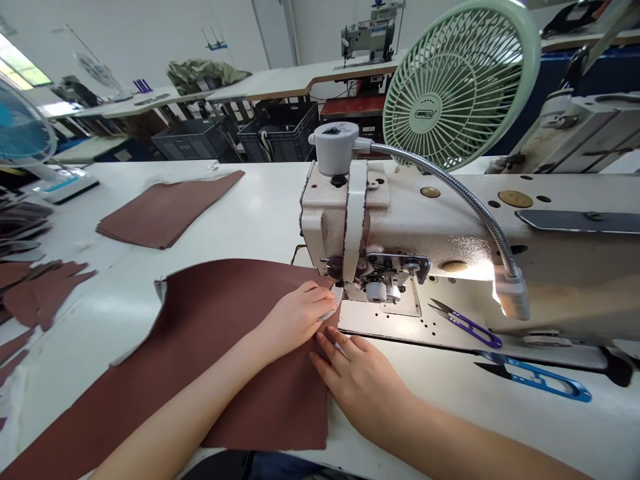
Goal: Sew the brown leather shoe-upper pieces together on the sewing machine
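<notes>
A large piece of brown leather-like material (240, 293) lies on the table, its right edge at the sewing machine (360, 220). Fingers bent together, my left hand (300, 313) grips that edge close to the needle area. A bit of light ribbed strip (336, 300) shows beside its fingertips. My right hand (363, 377) rests just below, fingers stretched and slightly apart, their tips on the brown material's edge. The needle itself is hidden behind the machine's parts.
Purple thread snips (470, 327) lie on the machine bed, and blue snips (543, 380) on the table at right. A stack of brown pieces (170, 207) sits at back left, with loose scraps (47, 293) at far left. A green fan (460, 87) stands behind the machine.
</notes>
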Demonstrator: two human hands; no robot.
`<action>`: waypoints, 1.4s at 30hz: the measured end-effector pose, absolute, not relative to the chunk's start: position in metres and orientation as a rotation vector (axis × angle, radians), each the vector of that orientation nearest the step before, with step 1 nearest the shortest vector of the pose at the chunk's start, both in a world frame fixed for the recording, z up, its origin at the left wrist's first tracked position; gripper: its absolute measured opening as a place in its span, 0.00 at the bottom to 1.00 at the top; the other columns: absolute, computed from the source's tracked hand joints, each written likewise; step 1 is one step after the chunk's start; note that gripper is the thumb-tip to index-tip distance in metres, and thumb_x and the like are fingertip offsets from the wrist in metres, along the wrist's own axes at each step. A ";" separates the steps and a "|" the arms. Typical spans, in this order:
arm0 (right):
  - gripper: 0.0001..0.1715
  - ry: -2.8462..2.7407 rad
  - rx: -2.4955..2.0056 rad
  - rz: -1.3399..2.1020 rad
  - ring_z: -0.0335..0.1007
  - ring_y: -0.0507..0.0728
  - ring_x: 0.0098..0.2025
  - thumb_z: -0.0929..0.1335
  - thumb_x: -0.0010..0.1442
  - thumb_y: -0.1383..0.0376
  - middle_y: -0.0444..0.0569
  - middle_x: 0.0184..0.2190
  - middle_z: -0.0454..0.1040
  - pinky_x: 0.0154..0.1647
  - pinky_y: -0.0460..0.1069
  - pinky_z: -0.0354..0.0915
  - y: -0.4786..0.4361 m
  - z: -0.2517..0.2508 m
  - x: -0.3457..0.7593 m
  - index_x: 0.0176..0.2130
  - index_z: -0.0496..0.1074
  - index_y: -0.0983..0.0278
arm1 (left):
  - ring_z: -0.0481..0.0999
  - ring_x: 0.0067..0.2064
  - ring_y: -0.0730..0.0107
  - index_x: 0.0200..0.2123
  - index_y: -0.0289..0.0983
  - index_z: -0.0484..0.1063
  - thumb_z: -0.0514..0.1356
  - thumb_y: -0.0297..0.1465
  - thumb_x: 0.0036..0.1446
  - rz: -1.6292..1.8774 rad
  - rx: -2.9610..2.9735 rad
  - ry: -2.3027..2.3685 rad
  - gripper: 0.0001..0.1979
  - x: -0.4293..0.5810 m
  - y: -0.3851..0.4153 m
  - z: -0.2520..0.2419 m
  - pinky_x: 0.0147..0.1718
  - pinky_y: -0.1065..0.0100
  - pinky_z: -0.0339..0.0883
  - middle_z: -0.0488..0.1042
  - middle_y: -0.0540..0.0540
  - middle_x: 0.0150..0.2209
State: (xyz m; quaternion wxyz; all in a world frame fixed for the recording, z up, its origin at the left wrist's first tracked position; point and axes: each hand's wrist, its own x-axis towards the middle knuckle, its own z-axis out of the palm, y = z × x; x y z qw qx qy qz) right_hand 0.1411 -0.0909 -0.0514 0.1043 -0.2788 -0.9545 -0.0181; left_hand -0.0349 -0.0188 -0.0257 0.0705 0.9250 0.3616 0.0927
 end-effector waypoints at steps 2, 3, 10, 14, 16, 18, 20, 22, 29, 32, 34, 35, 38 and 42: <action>0.25 -2.803 -0.835 -0.070 0.63 0.67 0.57 0.61 0.60 0.66 0.63 0.55 0.66 0.46 0.56 0.65 -0.089 -0.051 0.142 0.55 0.67 0.73 | 0.67 0.46 0.65 0.37 0.35 0.70 0.51 0.19 0.57 0.302 2.797 1.132 0.11 -0.033 -0.019 -0.028 0.42 0.65 0.68 0.72 0.45 0.43; 0.25 -2.800 -0.839 -0.069 0.63 0.67 0.56 0.61 0.59 0.66 0.62 0.55 0.66 0.46 0.56 0.65 -0.088 -0.051 0.143 0.55 0.67 0.73 | 0.67 0.45 0.65 0.36 0.35 0.70 0.50 0.19 0.56 0.307 2.800 1.156 0.11 -0.032 -0.018 -0.028 0.42 0.65 0.68 0.72 0.45 0.42; 0.25 -2.749 -0.901 -0.061 0.63 0.66 0.56 0.61 0.59 0.69 0.60 0.55 0.67 0.42 0.54 0.67 -0.076 -0.050 0.146 0.55 0.67 0.73 | 0.66 0.38 0.65 0.31 0.36 0.68 0.52 0.18 0.53 0.232 2.845 1.316 0.09 -0.019 -0.019 -0.031 0.32 0.68 0.66 0.69 0.46 0.35; 0.24 -2.732 -0.939 -0.060 0.64 0.65 0.56 0.61 0.58 0.71 0.58 0.54 0.69 0.40 0.53 0.68 -0.071 -0.049 0.146 0.54 0.68 0.72 | 0.66 0.38 0.64 0.32 0.35 0.69 0.51 0.21 0.57 0.201 2.809 1.349 0.08 -0.017 -0.019 -0.022 0.31 0.68 0.66 0.70 0.44 0.35; 0.24 -2.731 -0.949 -0.104 0.65 0.65 0.55 0.61 0.59 0.71 0.59 0.54 0.69 0.40 0.53 0.69 -0.071 -0.049 0.146 0.54 0.68 0.73 | 0.67 0.41 0.65 0.35 0.36 0.71 0.53 0.21 0.56 0.154 2.769 1.250 0.09 -0.023 -0.018 -0.016 0.35 0.68 0.67 0.71 0.45 0.39; 0.23 -2.753 -0.931 -0.161 0.66 0.64 0.54 0.61 0.60 0.71 0.61 0.53 0.69 0.41 0.53 0.69 -0.075 -0.050 0.146 0.54 0.68 0.75 | 0.68 0.44 0.66 0.40 0.39 0.72 0.53 0.20 0.56 0.135 2.753 1.125 0.13 -0.030 -0.016 -0.012 0.40 0.67 0.68 0.71 0.47 0.45; 0.22 -2.798 -0.895 -0.192 0.68 0.62 0.53 0.61 0.61 0.70 0.63 0.52 0.69 0.42 0.52 0.69 -0.079 -0.050 0.146 0.52 0.68 0.76 | 0.68 0.45 0.66 0.43 0.41 0.73 0.51 0.21 0.59 0.185 2.770 1.086 0.15 -0.036 -0.015 -0.014 0.44 0.66 0.68 0.71 0.48 0.48; 0.21 -2.834 -0.872 -0.193 0.69 0.62 0.52 0.61 0.61 0.70 0.63 0.51 0.71 0.42 0.52 0.69 -0.084 -0.050 0.146 0.51 0.70 0.75 | 0.68 0.45 0.66 0.42 0.40 0.74 0.49 0.23 0.61 0.261 2.800 1.117 0.15 -0.039 -0.014 -0.019 0.43 0.66 0.68 0.72 0.47 0.47; 0.23 -2.853 -0.882 -0.165 0.68 0.63 0.49 0.63 0.59 0.66 0.66 0.52 0.69 0.39 0.53 0.67 -0.081 -0.046 0.148 0.52 0.69 0.75 | 0.67 0.43 0.67 0.41 0.41 0.74 0.50 0.22 0.60 0.318 2.862 1.157 0.15 -0.036 -0.005 -0.034 0.36 0.70 0.67 0.71 0.46 0.41; 0.26 -2.853 -0.898 -0.159 0.69 0.62 0.43 0.64 0.57 0.66 0.67 0.53 0.68 0.35 0.53 0.66 -0.079 -0.048 0.148 0.53 0.68 0.75 | 0.67 0.41 0.66 0.42 0.42 0.74 0.50 0.23 0.60 0.288 2.897 1.205 0.16 -0.037 -0.001 -0.035 0.33 0.70 0.66 0.70 0.45 0.39; 0.26 -2.833 -0.906 -0.188 0.68 0.62 0.42 0.65 0.56 0.66 0.68 0.53 0.68 0.35 0.53 0.66 -0.079 -0.050 0.147 0.53 0.68 0.76 | 0.67 0.41 0.66 0.44 0.42 0.74 0.50 0.23 0.60 0.263 2.929 1.202 0.16 -0.038 0.002 -0.033 0.34 0.69 0.66 0.70 0.44 0.38; 0.26 -2.825 -0.909 -0.206 0.68 0.62 0.42 0.65 0.56 0.67 0.67 0.53 0.68 0.35 0.53 0.66 -0.079 -0.051 0.147 0.53 0.68 0.77 | 0.67 0.41 0.65 0.45 0.41 0.73 0.50 0.22 0.60 0.249 2.948 1.161 0.16 -0.040 0.004 -0.031 0.35 0.68 0.66 0.70 0.44 0.39; 0.25 -2.805 -0.909 -0.277 0.68 0.61 0.42 0.64 0.56 0.70 0.67 0.53 0.68 0.35 0.53 0.67 -0.079 -0.054 0.147 0.52 0.68 0.77 | 0.67 0.43 0.67 0.46 0.42 0.73 0.50 0.21 0.59 0.227 2.948 0.969 0.18 -0.048 0.011 -0.023 0.41 0.67 0.66 0.71 0.45 0.42; 0.20 -2.708 -0.894 -0.356 0.69 0.61 0.44 0.63 0.58 0.71 0.63 0.50 0.72 0.38 0.53 0.67 -0.079 -0.060 0.147 0.50 0.70 0.74 | 0.67 0.43 0.71 0.43 0.45 0.75 0.50 0.22 0.61 0.319 2.881 0.894 0.17 -0.056 0.018 -0.020 0.41 0.71 0.64 0.71 0.48 0.42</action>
